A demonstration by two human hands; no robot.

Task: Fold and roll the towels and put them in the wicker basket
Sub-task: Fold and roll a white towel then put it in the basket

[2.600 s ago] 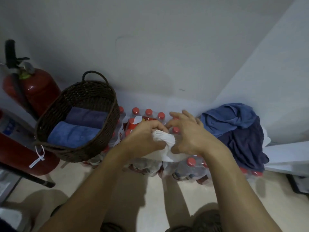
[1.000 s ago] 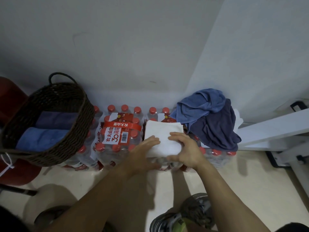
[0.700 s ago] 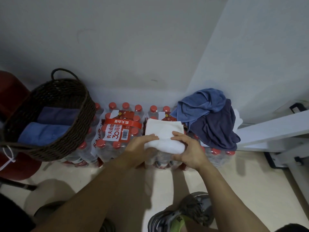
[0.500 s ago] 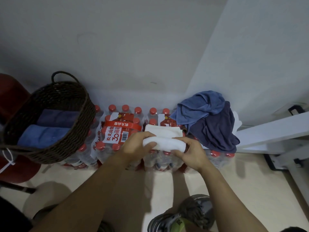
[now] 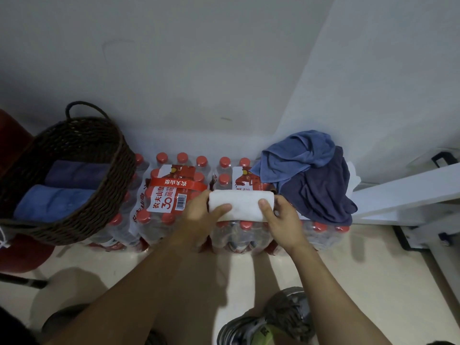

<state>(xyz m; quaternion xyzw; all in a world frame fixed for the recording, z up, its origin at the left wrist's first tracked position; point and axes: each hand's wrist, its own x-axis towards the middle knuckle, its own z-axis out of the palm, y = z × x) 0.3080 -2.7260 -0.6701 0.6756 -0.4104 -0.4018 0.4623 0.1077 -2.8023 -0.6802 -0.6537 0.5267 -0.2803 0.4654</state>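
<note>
Basket (image 5: 74, 220): two rolled blue towels (image 5: 57, 197) | bottle packs (image 5: 171, 195): white roll (image 5: 241, 205) gripped by left hand (image 5: 201, 217) and right hand (image 5: 283, 220) | loose towels (image 5: 311, 175) right.

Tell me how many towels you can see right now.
5, possibly more hidden. Two rolled blue towels lie in the basket; one white towel is gripped by both hands; two loose ones are piled at right.
</note>
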